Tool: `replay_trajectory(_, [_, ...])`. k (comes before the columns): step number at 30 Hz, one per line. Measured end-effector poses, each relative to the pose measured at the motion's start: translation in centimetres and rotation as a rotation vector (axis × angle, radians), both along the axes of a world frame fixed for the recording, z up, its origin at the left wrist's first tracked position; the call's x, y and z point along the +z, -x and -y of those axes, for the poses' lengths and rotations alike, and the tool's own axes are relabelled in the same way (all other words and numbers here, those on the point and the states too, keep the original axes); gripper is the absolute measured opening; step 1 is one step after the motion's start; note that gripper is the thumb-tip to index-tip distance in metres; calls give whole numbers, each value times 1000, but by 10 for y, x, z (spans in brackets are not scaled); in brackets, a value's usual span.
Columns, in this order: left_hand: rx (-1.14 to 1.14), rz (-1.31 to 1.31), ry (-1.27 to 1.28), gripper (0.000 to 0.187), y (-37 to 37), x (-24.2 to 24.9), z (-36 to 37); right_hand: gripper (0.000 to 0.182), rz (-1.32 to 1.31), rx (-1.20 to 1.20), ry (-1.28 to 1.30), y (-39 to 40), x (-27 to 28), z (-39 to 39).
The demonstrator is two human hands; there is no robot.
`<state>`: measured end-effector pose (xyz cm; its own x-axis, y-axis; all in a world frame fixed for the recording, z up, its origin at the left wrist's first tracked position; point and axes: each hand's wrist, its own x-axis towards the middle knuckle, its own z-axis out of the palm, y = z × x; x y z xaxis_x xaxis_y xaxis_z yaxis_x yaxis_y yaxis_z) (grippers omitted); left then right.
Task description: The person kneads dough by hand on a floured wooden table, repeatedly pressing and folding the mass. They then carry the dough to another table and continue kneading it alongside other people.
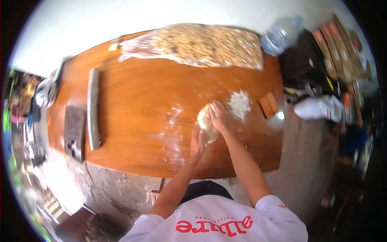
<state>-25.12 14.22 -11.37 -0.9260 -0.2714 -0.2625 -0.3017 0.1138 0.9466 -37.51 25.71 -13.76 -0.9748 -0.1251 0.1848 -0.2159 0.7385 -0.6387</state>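
A pale lump of dough (206, 117) sits on the brown wooden table (133, 109), held between both palms. My left hand (197, 139) cups its near left side. Over its right side lies my right hand (219, 116), fingers wrapped toward the top; part of the dough is hidden behind it. A small heap of white flour (240, 105) lies just to the right of my right hand. Thin streaks of flour (173, 133) mark the wood left of the dough.
Along the far edge stretches a clear plastic bag of yellowish-brown pieces (209, 44), with a large clear bottle (280, 37) beside it. A brown block (267, 105) stands near the right edge. On the left are a long grey bar (94, 109) and a dark slab (74, 131).
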Motion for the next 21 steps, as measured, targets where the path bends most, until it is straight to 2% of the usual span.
replay_trajectory(2, [29, 137, -44, 50, -5, -16, 28, 40, 194, -60, -4, -31, 26, 17])
replay_trajectory(3, [-55, 173, -93, 45, -9, -51, 44, 42, 94, 49, 72, -48, 10, 19])
replay_trajectory(4, [-131, 121, -260, 43, -6, -37, 55, 46, 129, 47, 28, -70, 33, 28])
replay_trajectory(5, [-133, 100, 103, 38, -8, -48, 57, 50, -74, 125, -129, -92, 25, 35])
replay_trajectory(6, [48, 66, 113, 41, -13, -8, 58, 58, -262, 307, -442, -113, 44, 33])
replay_trajectory(7, [-16, 124, 91, 44, -14, -11, 63, 63, -140, 130, -377, -140, 17, 34])
replay_trajectory(8, [47, 169, 184, 40, -17, -5, 67, 71, -202, 166, -509, -152, -11, 17])
replay_trajectory(9, [57, 94, 182, 34, -26, 9, 77, 74, -480, 298, -454, -155, -15, 19])
replay_trajectory(10, [0, -10, 230, 32, -38, 17, 90, 76, -516, 325, -565, -160, -18, 14])
replay_trajectory(12, [66, -27, 203, 30, -54, 31, 92, 77, -512, 423, -568, -145, -8, 5])
replay_trajectory(14, [140, -52, 177, 28, -90, 35, 105, 79, -665, 471, -573, -141, -4, 9])
replay_trajectory(15, [183, -63, 153, 27, -106, 38, 113, 75, -702, 439, -688, -136, 1, 8])
replay_trajectory(17, [247, 1, 175, 27, -127, 35, 126, 81, -801, 593, -688, -108, 10, 20])
replay_trajectory(19, [286, 86, 179, 26, -141, 42, 133, 73, -791, 589, -650, -84, 27, 42])
replay_trajectory(21, [403, 60, 151, 27, -155, 52, 139, 66, -770, 568, -636, -63, 49, 45])
